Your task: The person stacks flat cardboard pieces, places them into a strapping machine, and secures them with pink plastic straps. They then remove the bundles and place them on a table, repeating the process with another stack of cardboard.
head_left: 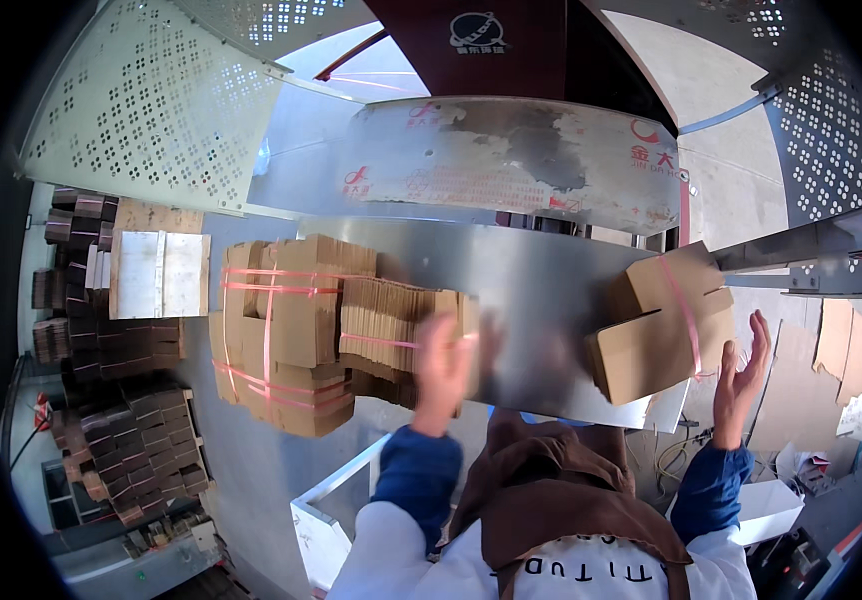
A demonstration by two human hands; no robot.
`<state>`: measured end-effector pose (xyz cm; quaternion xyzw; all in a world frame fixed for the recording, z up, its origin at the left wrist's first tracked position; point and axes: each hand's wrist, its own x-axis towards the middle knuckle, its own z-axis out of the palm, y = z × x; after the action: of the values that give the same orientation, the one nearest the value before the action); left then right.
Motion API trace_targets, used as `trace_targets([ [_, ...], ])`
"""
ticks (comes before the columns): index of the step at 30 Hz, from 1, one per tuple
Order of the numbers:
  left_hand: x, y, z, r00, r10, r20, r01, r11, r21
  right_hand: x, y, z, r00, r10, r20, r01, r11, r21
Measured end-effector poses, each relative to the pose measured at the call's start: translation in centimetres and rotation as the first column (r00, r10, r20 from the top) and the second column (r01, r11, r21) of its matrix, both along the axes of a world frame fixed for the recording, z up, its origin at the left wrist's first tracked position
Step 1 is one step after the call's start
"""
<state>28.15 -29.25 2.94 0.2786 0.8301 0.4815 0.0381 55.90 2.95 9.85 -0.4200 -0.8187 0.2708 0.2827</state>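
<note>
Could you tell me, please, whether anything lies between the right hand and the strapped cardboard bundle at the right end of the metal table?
Nothing visible does. The open right hand is just right of the pink-strapped brown cardboard bundle overhanging the grey metal table, with only open air between them.

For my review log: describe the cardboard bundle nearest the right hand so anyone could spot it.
On the steel table, go to its right end. The strapped bundle there overhangs the edge beside the open right hand; unlike the left stacks, it is tilted, bound by one pink strap.
</note>
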Motion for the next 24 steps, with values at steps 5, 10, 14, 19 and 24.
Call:
trace_targets([
  [5,-9.8,-13.1,-0.1,0.938,0.338,-0.071,-0.345,0.914,-0.212,-11.2,-16.0,0.2,0.867,0.332,-0.372,-0.494,0.676,-0.547],
  [10,-15.1,-13.0,-0.1,0.808,0.161,0.567,-0.009,0.965,-0.262,-21.8,-25.4,-15.1,0.996,0.049,-0.073,-0.078,0.124,-0.989],
  [14,-15.1,-13.1,-1.6,0.691,0.040,0.722,0.005,0.998,-0.061,-24.9,-26.9,-18.4,0.954,-0.059,-0.294,-0.293,0.028,-0.956],
  [19,-11.8,-14.9,-2.0,0.449,-0.050,0.892,-0.399,0.882,0.250,-27.5,-21.4,-9.2,0.893,0.410,-0.184,-0.414,0.593,-0.691],
  [24,-4.5,-12.3,-5.8,0.147,-0.567,0.811,-0.468,0.682,0.562,-27.8,-18.0,-0.9,0.689,0.679,0.254,-0.700,0.714,-0.008],
])
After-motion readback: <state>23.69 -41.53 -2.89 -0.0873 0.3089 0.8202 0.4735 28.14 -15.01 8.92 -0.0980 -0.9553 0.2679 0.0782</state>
